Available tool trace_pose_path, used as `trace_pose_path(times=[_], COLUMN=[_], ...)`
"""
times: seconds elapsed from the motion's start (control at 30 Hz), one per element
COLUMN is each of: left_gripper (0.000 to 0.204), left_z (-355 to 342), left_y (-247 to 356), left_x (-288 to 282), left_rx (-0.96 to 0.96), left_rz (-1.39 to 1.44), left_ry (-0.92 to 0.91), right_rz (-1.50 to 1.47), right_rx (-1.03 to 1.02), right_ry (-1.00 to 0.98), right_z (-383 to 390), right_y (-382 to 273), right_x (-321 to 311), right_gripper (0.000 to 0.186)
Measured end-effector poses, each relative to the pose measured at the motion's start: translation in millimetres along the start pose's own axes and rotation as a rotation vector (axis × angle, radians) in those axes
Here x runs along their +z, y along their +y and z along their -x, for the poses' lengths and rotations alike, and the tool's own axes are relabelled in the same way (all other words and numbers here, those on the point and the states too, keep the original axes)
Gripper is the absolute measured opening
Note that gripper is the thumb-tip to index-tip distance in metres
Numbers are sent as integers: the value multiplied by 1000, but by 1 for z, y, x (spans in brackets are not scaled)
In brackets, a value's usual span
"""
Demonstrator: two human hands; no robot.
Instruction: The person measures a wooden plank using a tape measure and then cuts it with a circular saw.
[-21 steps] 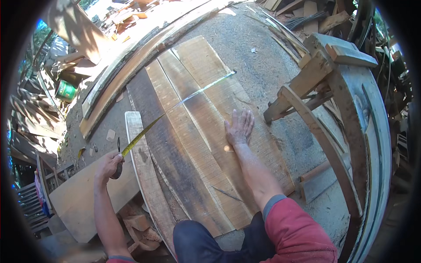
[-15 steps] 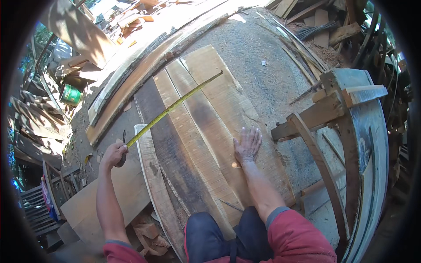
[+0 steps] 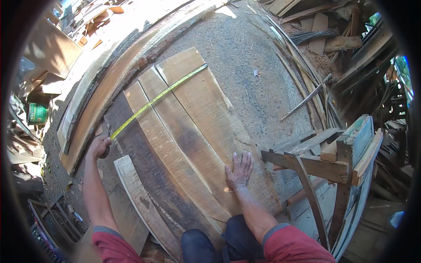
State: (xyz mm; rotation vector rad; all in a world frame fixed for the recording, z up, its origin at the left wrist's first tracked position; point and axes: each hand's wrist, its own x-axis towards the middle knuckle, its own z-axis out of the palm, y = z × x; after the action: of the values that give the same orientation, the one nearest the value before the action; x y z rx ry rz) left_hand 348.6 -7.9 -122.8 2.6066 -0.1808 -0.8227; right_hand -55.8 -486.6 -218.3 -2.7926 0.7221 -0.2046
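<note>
Wide wooden planks (image 3: 206, 127) lie side by side on the ground in front of my knees. My left hand (image 3: 100, 146) is closed round a tape measure just off their left side. The yellow blade of the tape measure (image 3: 151, 103) runs out across the planks, its end at the far right plank's outer edge. The tape's case is mostly hidden by my fingers. My right hand (image 3: 240, 168) rests flat on the right plank, fingers stretched out, holding nothing. A narrower curved board (image 3: 139, 197) lies along the left of the planks.
Long rough-edged slabs (image 3: 103, 92) curve along the far left. A wooden frame (image 3: 322, 166) stands close on the right, near my right arm. Thin strips (image 3: 302, 79) lie at the far right, and a green can (image 3: 37, 113) stands at the left.
The tape's blade now lies lower and flatter across the planks, its end at the right plank's edge. My view has shifted; my right hand stays flat on the plank.
</note>
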Motion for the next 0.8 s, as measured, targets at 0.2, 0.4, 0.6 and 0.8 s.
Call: trace_pose_path(times=[0.2,0.4,0.6,0.8], left_gripper=[33,33,35,35], left_z=[-36,-44,-49,-55], left_y=[25,-8,16,18], left_x=[1,-6,6,6], left_rx=[62,-27,-157,-162], left_rz=[-145,-201,-343,-372], left_ry=[77,86,92,105], right_rz=[70,69,83,88], right_rx=[-18,-69,-78,-68], right_ry=[22,-12,13,0], right_z=[1,-3,-5,-5], right_y=[7,-15,-8,-8], right_x=[-4,-1,2,0], right_gripper=[69,64,61,60])
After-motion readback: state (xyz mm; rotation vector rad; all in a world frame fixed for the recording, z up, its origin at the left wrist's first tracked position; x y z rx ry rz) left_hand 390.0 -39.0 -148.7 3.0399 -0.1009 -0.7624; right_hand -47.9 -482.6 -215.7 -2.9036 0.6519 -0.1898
